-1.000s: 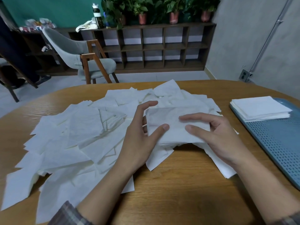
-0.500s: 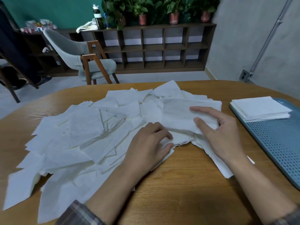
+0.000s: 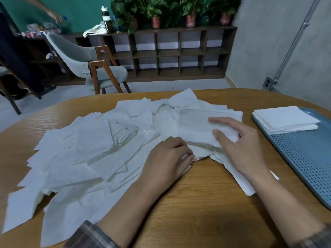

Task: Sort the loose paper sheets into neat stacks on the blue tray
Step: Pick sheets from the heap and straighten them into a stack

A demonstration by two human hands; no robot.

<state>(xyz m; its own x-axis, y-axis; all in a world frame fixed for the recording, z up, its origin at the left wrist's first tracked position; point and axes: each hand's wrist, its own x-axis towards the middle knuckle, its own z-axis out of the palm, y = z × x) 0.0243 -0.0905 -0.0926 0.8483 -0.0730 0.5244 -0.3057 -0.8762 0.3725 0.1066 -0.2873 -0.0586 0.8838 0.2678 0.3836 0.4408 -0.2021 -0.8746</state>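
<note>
At six o'clock on the table (image 3: 206,203) our two forearms reach in, plaid sleeve (image 3: 89,237) at the left wrist. Our left hand (image 3: 170,158) rests knuckles up on the near edge of the loose sheets (image 3: 89,158), fingers curled together with the tips tucked at the paper's edge; we cannot tell whether they pinch it. From this hand the sheets fan out toward nine and twelve o'clock, overlapping and askew. At two o'clock from it our right hand (image 3: 240,147) holds the top sheet (image 3: 195,127): thumb and forefinger lie spread on its upper face, pointing to nine o'clock, while the other fingers curl round its right edge. That sheet stretches from these fingers toward ten o'clock. At three o'clock lies the tray (image 3: 304,158), well apart from both hands, with a squared stack (image 3: 284,119) on its far end. Beyond the table, a chair (image 3: 75,56) stands at eleven o'clock, a shelf (image 3: 168,54) at twelve, with plants (image 3: 155,9) and a bottle (image 3: 106,20) on top.
</note>
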